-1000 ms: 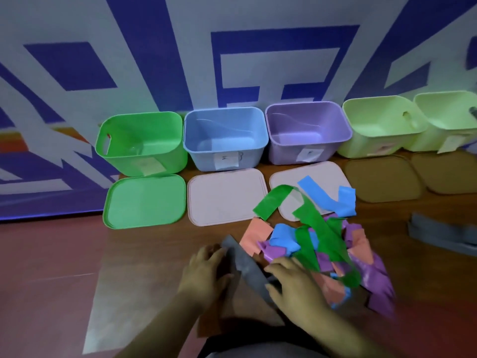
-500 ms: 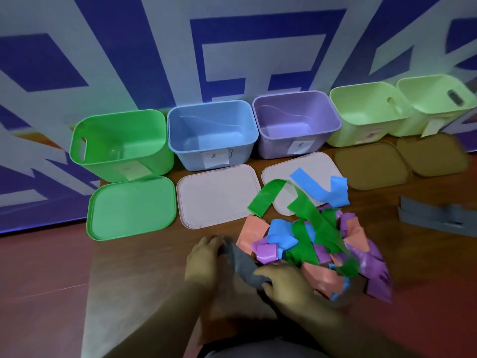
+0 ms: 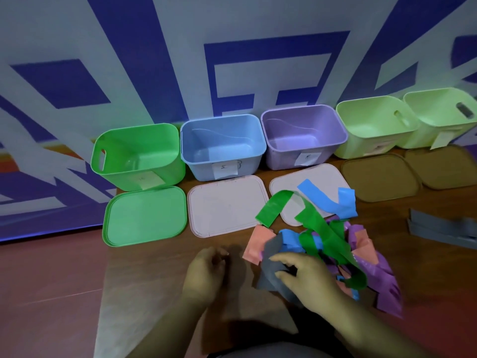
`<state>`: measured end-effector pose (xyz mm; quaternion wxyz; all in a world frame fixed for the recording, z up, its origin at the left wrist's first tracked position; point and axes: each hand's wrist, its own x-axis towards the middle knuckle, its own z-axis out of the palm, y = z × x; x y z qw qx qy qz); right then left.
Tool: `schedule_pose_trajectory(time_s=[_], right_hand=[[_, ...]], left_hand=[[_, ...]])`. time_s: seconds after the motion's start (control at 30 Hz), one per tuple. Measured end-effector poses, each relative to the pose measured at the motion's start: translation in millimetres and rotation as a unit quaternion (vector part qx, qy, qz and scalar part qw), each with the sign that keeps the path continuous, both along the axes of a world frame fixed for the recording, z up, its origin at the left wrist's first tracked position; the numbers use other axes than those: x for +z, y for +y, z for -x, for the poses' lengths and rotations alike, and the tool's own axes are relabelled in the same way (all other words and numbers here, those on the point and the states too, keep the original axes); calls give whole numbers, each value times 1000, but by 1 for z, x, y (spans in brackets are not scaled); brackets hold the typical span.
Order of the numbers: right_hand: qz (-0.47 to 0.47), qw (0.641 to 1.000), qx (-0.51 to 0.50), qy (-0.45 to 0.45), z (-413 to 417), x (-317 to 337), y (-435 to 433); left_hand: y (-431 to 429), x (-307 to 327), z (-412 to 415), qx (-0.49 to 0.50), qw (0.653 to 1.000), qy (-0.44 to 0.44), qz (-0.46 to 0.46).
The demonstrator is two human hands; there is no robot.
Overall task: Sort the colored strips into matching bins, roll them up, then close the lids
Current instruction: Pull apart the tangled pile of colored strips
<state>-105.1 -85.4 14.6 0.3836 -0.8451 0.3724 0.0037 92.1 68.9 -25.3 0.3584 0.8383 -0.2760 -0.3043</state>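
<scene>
A tangled pile of colored strips (image 3: 333, 244) lies on the wooden table: green, blue, purple and salmon. My right hand (image 3: 302, 282) grips a grey strip (image 3: 271, 264) at the pile's left edge. My left hand (image 3: 206, 272) hovers just left of it with loosely curled fingers, holding nothing. Open bins stand in a row at the back: green bin (image 3: 139, 156), blue bin (image 3: 222, 146), purple bin (image 3: 302, 135) and two pale green bins (image 3: 374, 125). Their lids lie flat in front: a green lid (image 3: 144, 215), white lids (image 3: 227, 205) and brown lids (image 3: 379, 179).
More grey strips (image 3: 444, 228) lie in a stack at the right of the table. A blue-and-white patterned wall rises directly behind the bins. The table's left edge drops to a reddish floor (image 3: 46, 293).
My left hand has let go of the grey strip and drawn back left. My right hand has gathered the strip and lifted it toward the pile.
</scene>
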Motion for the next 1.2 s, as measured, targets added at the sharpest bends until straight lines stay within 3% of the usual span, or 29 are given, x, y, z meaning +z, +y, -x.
schedule_pose_trajectory(time_s=[0.13, 0.3, 0.43, 0.77, 1.1, 1.2], right_hand=[[22, 1000, -11, -14, -4, 10, -8], [-49, 994, -52, -78, -10, 28, -14], [-111, 979, -108, -131, -12, 45, -26], [-82, 967, -171, -171, 31, 65, -79], [-32, 945, -289, -152, 156, 59, -190], [-21, 954, -278, -113, 187, 58, -220]], left_hand=[[-9, 16, 1, 17, 999, 42, 27], [-30, 40, 23, -9, 976, 165, 142], [-48, 49, 32, -43, 949, 255, 177], [-129, 70, 76, -64, 917, 330, 214], [-270, 71, 194, -125, 919, 340, 158], [-309, 69, 227, -132, 924, 330, 143]])
